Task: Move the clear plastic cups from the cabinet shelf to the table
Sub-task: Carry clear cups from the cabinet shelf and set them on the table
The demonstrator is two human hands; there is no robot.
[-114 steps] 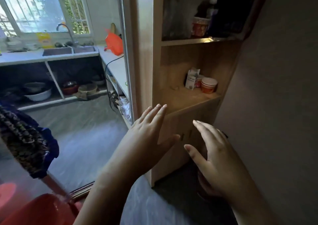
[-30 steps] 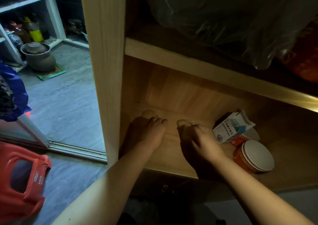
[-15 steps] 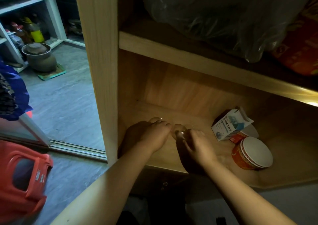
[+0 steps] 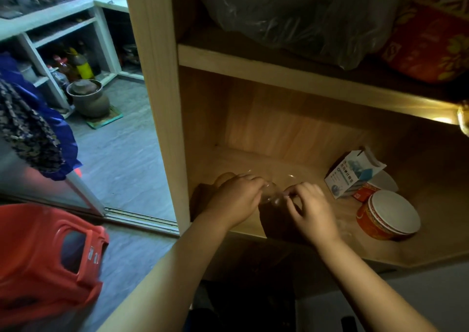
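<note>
Both my hands are inside the lower cabinet shelf (image 4: 284, 161), which is dim. My left hand (image 4: 234, 201) is curled around a clear plastic cup (image 4: 271, 195), of which only the shiny rounded end shows past my fingers. My right hand (image 4: 311, 211) pinches clear plastic right beside it, and the two hands almost touch. Faint glints behind the fingers mark clear cup rims (image 4: 291, 176). I cannot tell how many cups there are, or whether they are nested. No table is in view.
A white and blue carton (image 4: 352, 176) and a red bowl with a white lid (image 4: 390, 214) sit on the same shelf to the right. A plastic bag (image 4: 291, 14) fills the shelf above. A red stool (image 4: 45, 255) stands on the floor at left, by a sliding-door track (image 4: 142, 217).
My hands have gone from open in front of the cabinet into the lower shelf. Over the last second they closed on the clear cups and drew together toward the shelf's front.
</note>
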